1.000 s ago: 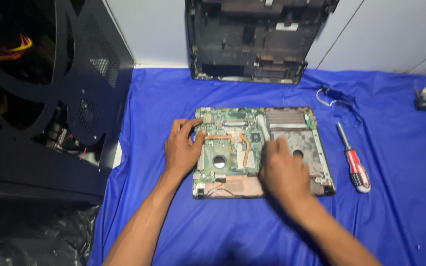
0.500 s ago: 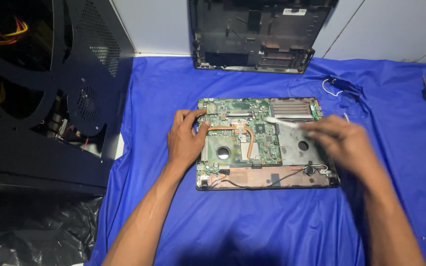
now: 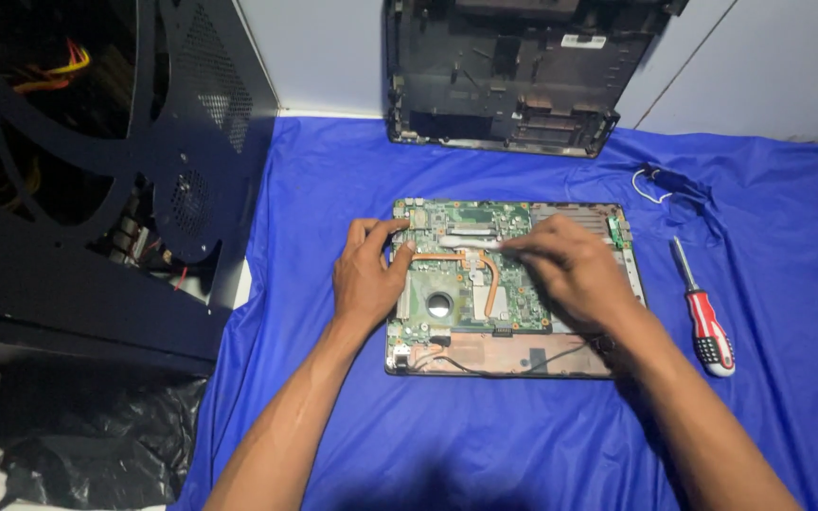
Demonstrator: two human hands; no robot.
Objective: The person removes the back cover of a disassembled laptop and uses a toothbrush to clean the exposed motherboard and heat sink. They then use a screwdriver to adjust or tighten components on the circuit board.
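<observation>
Resting on a blue cloth [image 3: 352,170] spread over the table, the laptop motherboard [image 3: 456,293] is lying flat with its green side up and a copper heat pipe [image 3: 492,284] curving across its middle. The left hand [image 3: 368,279] is pressing down on the board's left edge, fingers curled loosely against it with nothing held between them. The right hand [image 3: 570,274] has been travelling: a second ago it was lying over the board's right half, half a second ago it was out past the board's right edge with something pale and thin in its fingers, and now it is back over the board's centre-right, fingertips pinched on what looks like a small pale strip [image 3: 471,242] just above the heat pipe; what the strip is cannot be told for sure. Judging from that return, the person is working at the area around the heat pipe while the left hand is steadying the board. To the board's right, a red-handled screwdriver [image 3: 704,317] is lying near but apart from it, and a loose cable [image 3: 660,180] is sitting further up on that side. Behind the board, an emptied black laptop shell [image 3: 513,76] is leaning against the wall. To the board's left, a black computer case [image 3: 97,189] is crowding the cloth's edge, while in front of the board there is only cloth crossed by the forearms.
</observation>
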